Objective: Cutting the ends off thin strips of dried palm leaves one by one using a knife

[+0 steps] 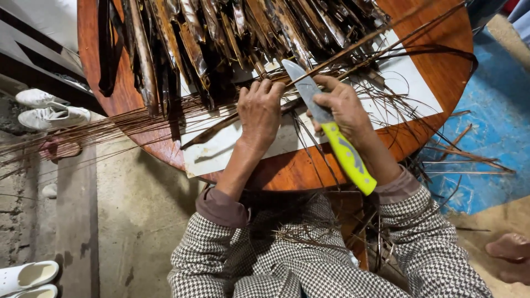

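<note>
My right hand [343, 108] grips a knife [331, 132] with a yellow-green handle and a grey blade that points up and to the left. Its fingers also pinch a thin brown leaf midrib [381, 37] that runs up to the right. My left hand [258, 110] rests palm down on the round wooden table [436, 72], fingers curled over a dark leaf strip [218, 128] just left of the blade. A heap of dark dried palm leaves [221, 38] lies beyond both hands.
A white sheet [221, 149] covers part of the tabletop. A bundle of thin sticks [83, 132] juts off the left edge. White shoes [52, 113] and white slippers [25, 276] sit on the concrete floor at left. Leaf scraps lie on my lap and the blue floor [497, 121].
</note>
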